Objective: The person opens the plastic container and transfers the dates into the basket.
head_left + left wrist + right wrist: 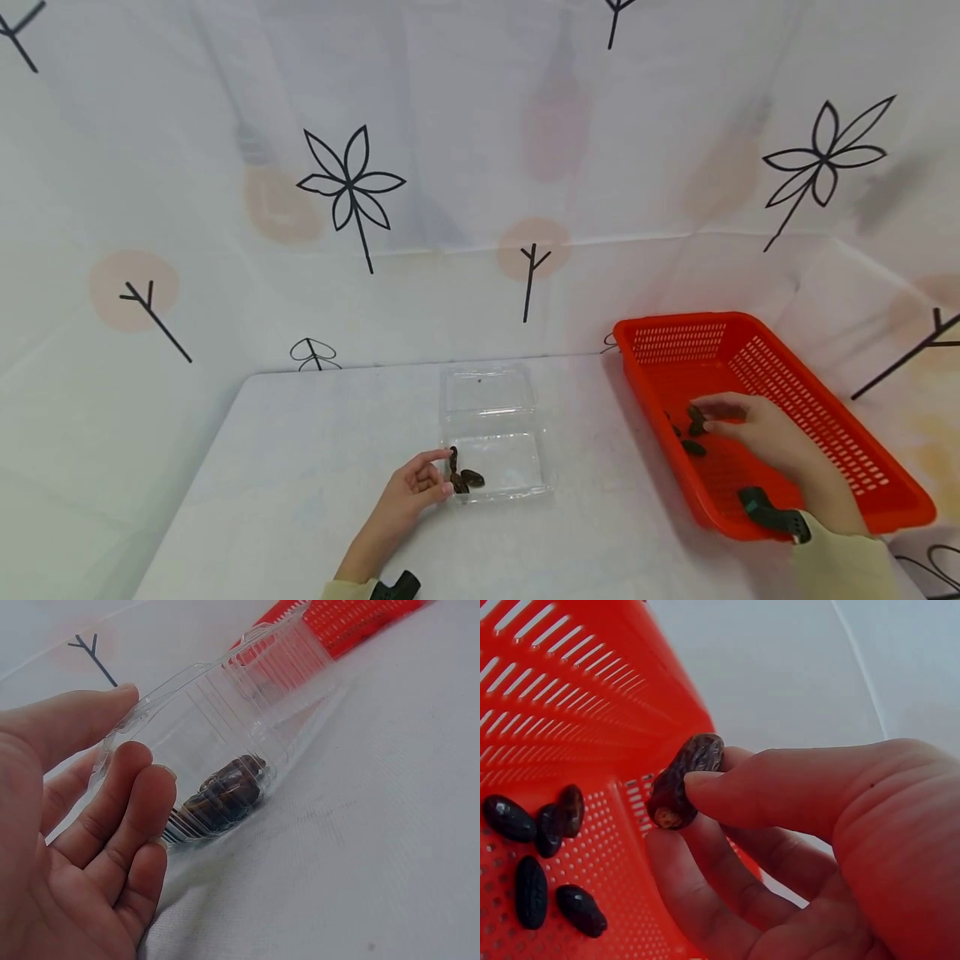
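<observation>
On the table lies a clear plastic clamshell box [510, 462] with its lid [487, 390] folded back. Dark brown dates [472, 478] sit at its left end, seen through the wall in the left wrist view. My left hand [411, 487] holds the box's left edge, thumb and forefinger at the rim, the other fingers curled beside it. Inside the red basket [817, 392], my right hand [765, 433] pinches a wrinkled date [686, 780] between thumb and fingers, raised above the basket floor. Several more dates [531, 892] lie on that perforated floor.
A white cloth covers the table [300, 467]. Behind it hangs a pale curtain [450, 308] printed with flowers and twigs. The basket's slotted walls rise around the right hand, at the table's right side. Each wrist wears a dark strap [776, 517].
</observation>
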Available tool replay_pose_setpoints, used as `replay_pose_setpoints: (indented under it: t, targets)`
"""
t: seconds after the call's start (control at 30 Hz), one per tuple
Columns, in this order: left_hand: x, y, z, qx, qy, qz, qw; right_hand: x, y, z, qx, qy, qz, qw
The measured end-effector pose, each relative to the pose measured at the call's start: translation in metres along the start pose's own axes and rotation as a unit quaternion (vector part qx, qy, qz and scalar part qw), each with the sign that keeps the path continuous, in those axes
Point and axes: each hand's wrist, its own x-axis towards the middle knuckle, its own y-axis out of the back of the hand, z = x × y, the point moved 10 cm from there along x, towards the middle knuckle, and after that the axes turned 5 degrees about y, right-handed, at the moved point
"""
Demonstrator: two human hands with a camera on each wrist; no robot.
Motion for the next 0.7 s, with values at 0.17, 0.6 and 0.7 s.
replay_pose_setpoints:
  t: [0.17,0.6,0.7]
  targets:
    - [0.0003,0.0013,-0.0038,-0.006,0.004,0.002,1.0,-0.0005,-0.0008,0.0024,0.012,-0.001,-0.006,0.9999]
    - [-0.0005,0.0009,-0.0011,-0.006,-0.004,-0.001,1.0,-0.0038,-0.0018,0.0093,0.026,-0.017,-0.015,0.9994]
    - [-0.0005,0.0013,-0.0008,-0.004,-0.003,0.001,1.0,-0.0038,-0.0009,0.0099,0.035,-0.016,-0.013,0.9992]
